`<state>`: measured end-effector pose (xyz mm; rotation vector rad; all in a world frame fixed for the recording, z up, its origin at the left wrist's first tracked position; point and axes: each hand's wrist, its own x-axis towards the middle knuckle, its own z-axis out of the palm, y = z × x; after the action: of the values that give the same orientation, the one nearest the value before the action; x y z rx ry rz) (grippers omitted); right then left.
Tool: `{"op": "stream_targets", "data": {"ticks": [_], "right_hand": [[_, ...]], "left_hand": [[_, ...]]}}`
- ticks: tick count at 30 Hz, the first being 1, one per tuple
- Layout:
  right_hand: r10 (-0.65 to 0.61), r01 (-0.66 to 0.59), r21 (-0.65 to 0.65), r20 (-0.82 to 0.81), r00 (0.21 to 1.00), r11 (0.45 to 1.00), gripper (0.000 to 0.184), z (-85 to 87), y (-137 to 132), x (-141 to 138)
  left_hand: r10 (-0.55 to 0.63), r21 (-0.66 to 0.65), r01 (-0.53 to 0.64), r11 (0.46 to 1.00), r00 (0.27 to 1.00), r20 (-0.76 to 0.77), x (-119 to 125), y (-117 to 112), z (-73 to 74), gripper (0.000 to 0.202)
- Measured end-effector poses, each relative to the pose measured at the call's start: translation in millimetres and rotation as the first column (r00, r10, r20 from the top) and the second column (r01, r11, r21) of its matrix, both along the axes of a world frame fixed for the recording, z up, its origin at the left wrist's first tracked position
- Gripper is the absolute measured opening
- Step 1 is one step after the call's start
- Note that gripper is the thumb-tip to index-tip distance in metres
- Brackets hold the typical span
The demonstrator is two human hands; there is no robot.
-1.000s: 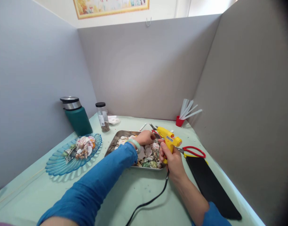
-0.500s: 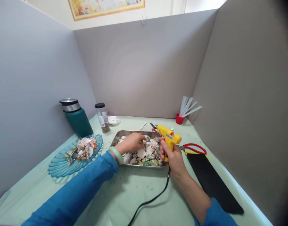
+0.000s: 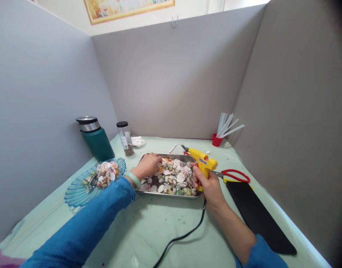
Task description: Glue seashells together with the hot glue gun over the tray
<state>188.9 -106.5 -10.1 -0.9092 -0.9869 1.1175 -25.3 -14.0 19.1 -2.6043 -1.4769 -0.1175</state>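
A metal tray (image 3: 171, 195) in front of me is filled with seashells (image 3: 180, 177) of white, speckled, orange and green tones. My left hand (image 3: 149, 165), with a pale green bangle (image 3: 133, 179) at the wrist, reaches into the tray's left part. Its fingers are bent together and point down among the shells; whether they grip one is hidden. My right hand (image 3: 210, 186) is closed round the handle of a yellow hot glue gun (image 3: 202, 159) at the tray's right end. The nozzle points up and left, and a black cord (image 3: 184, 236) runs down from the handle.
A blue fluted glass dish (image 3: 76, 190) with shells stands left, near a teal bottle (image 3: 98, 143) and a jar (image 3: 125, 139). Right lie red-handled scissors (image 3: 235, 175) and a black slab (image 3: 257, 217). Behind is a red cup (image 3: 217, 140) of glue sticks. Grey panels (image 3: 171, 82) enclose the table.
My left hand has moved left within the tray, and the shells now lie differently, with orange ones showing. The right hand still holds the glue gun in about the same place.
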Motion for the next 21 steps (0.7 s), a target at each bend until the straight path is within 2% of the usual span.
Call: {"op": "stream_targets", "data": {"ticks": [2, 4, 6, 8, 13, 18, 21], "right_hand": [[0.001, -0.001, 0.008, 0.010, 1.000, 1.000, 0.040, -0.5, -0.1, 0.1], [-0.002, 0.002, 0.015, 0.017, 1.000, 1.000, 0.039, -0.9, -0.3, 0.3], [-0.006, 0.005, 0.010, 0.025, 1.000, 1.000, 0.039, -1.2, -0.4, 0.6], [-0.007, 0.006, 0.012, 0.033, 0.999, 1.000, 0.040, -1.4, -0.3, 0.6], [-0.007, 0.007, 0.009, 0.050, 0.999, 1.000, 0.042, -0.8, 0.2, -0.7], [-0.011, 0.012, -0.014, 0.058, 0.998, 1.000, 0.044, -0.4, 0.0, -1.5], [-0.009, 0.009, -0.011, 0.072, 0.997, 1.000, 0.043, -0.8, -0.2, -1.3]], "left_hand": [[-0.032, 0.014, 0.032, 0.999, 0.999, 0.017, 5.1, -6.9, 1.0, 0.026], [-0.179, -0.041, 0.180, 0.983, 0.983, 0.037, 14.0, -16.5, 0.6, 0.021], [-0.312, -0.128, 0.314, 0.941, 0.950, 0.035, 22.8, -24.7, -1.5, 0.019], [-0.326, -0.158, 0.325, 0.933, 0.945, 0.016, 27.8, -28.8, -4.0, 0.018], [-0.194, -0.158, 0.183, 0.970, 0.980, -0.055, 18.9, -22.9, -0.7, 0.019], [-0.015, -0.208, 0.031, 0.978, 0.997, 0.081, 2.0, -8.7, 9.2, 0.016], [0.077, -0.195, -0.054, 0.979, 0.990, 0.116, -5.4, 1.8, 10.9, 0.016]]}}
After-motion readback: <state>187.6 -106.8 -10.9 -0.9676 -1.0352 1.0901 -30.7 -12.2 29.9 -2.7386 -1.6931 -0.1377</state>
